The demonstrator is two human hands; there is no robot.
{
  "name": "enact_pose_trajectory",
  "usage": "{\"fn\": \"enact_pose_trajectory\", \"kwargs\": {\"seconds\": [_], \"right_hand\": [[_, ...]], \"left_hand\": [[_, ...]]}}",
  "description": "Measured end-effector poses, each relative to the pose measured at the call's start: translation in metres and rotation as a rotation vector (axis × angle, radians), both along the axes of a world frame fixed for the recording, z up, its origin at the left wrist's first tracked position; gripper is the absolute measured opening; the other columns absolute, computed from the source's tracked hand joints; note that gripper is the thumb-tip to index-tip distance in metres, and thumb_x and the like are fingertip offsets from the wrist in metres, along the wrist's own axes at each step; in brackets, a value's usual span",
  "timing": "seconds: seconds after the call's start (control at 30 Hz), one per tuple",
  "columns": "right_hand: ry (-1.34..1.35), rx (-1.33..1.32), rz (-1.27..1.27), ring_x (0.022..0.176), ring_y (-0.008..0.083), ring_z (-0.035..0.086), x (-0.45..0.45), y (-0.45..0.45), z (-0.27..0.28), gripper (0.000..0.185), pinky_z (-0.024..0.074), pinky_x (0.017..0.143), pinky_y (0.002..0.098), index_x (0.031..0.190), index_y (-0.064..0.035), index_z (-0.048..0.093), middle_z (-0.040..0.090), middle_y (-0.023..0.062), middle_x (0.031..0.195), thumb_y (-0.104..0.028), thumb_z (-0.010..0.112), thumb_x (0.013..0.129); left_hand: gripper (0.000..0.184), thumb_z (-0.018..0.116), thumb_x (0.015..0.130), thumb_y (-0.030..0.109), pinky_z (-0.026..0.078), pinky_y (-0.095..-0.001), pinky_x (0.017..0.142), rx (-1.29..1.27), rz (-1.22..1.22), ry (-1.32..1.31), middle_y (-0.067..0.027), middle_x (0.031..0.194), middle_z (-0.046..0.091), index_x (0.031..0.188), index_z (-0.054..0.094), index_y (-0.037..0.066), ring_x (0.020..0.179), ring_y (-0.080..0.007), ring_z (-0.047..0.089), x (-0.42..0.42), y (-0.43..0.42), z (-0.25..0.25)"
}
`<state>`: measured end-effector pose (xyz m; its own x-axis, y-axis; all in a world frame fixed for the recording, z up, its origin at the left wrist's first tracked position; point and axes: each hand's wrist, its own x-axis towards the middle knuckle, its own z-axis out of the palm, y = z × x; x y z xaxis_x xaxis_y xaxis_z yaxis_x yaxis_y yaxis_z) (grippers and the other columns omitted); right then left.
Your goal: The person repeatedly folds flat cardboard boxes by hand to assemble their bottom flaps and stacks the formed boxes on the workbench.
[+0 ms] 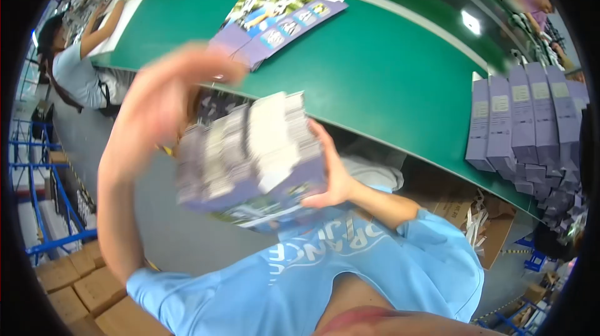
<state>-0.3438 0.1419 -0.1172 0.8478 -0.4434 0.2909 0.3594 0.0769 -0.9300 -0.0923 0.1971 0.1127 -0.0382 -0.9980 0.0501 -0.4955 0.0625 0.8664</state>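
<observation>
A thick bundle of flat, purple printed cardboard boxes (275, 177) is held in front of my chest, its grey and white edges facing up. My right hand (331, 170) grips the bundle's right end, thumb on the near printed side and fingers behind. Above the bundle's left end, my left hand (169, 89) is raised and blurred by motion. Its fingers stretch out to the right, apart from the bundle, and nothing shows in them. More flat printed boxes (281, 17) lie fanned on the green table (375, 80) beyond.
Several purple boxes (500, 117) stand in a row at the table's right end. A co-worker (78, 70) is at the far left. Brown cartons (106, 286) and a blue rack (56, 192) are at the lower left. An open carton (494, 230) sits below the table.
</observation>
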Motion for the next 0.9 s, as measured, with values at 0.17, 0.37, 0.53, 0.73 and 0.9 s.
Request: {"fn": "enact_pose_trajectory", "kwargs": {"seconds": [0.17, 0.37, 0.53, 0.73, 0.9], "right_hand": [[0.135, 0.308, -0.327, 0.135, 0.0277, 0.043, -0.085, -0.04, -0.003, 0.118, 0.038, 0.11, 0.0396, 0.158, -0.0039, 0.012, 0.037, 0.0173, 0.149, -0.029, 0.082, 0.067], [0.082, 0.657, -0.763, 0.087, 0.0274, 0.064, -0.152, -0.064, -0.008, 0.076, 0.0558, 0.075, 0.0388, 0.127, 0.0011, 0.05, 0.061, 0.0158, 0.109, -0.056, 0.066, 0.079], [-0.128, 0.667, -0.543, 0.087, 0.0316, 0.066, -0.139, -0.102, 0.035, 0.079, 0.0569, 0.076, 0.0412, 0.126, 0.0086, 0.048, 0.063, 0.0201, 0.105, -0.059, 0.054, 0.086], [-0.245, 0.491, -0.313, 0.086, 0.034, 0.069, -0.091, -0.124, 0.088, 0.077, 0.0583, 0.08, 0.0433, 0.129, 0.0108, 0.047, 0.064, 0.0222, 0.102, -0.057, 0.047, 0.092], [-0.155, 0.554, -0.447, 0.086, 0.0307, 0.07, -0.069, -0.147, 0.083, 0.069, 0.0595, 0.08, 0.0401, 0.131, 0.0082, 0.048, 0.065, 0.0206, 0.104, -0.051, 0.048, 0.095]], "left_hand": [[0.093, 0.073, 0.071, 0.066, 0.034, -0.0596, 0.11, -0.338, 0.225, -1.123, -0.0233, 0.149, 0.046, 0.143, 0.052, 0.012, 0.139, -0.0381, 0.042, 0.036, -0.166, -0.128], [0.096, 0.07, 0.073, 0.066, 0.031, -0.0687, 0.108, -0.103, 0.29, -0.952, -0.0232, 0.153, 0.039, 0.15, 0.043, 0.016, 0.142, -0.0422, 0.036, 0.03, -0.213, -0.188], [0.088, 0.067, 0.077, 0.064, 0.032, -0.0683, 0.106, 0.042, 0.454, -0.795, -0.0208, 0.149, 0.045, 0.147, 0.047, 0.015, 0.14, -0.0405, 0.039, 0.048, -0.216, -0.191], [0.084, 0.063, 0.08, 0.066, 0.035, -0.0661, 0.103, 0.065, 0.535, -1.035, -0.0202, 0.142, 0.052, 0.143, 0.051, 0.012, 0.136, -0.039, 0.044, 0.044, -0.204, -0.185], [0.089, 0.059, 0.08, 0.072, 0.039, -0.0629, 0.101, 0.197, 0.568, -1.061, -0.0217, 0.141, 0.053, 0.143, 0.052, 0.01, 0.134, -0.04, 0.046, 0.034, -0.199, -0.175]]}}
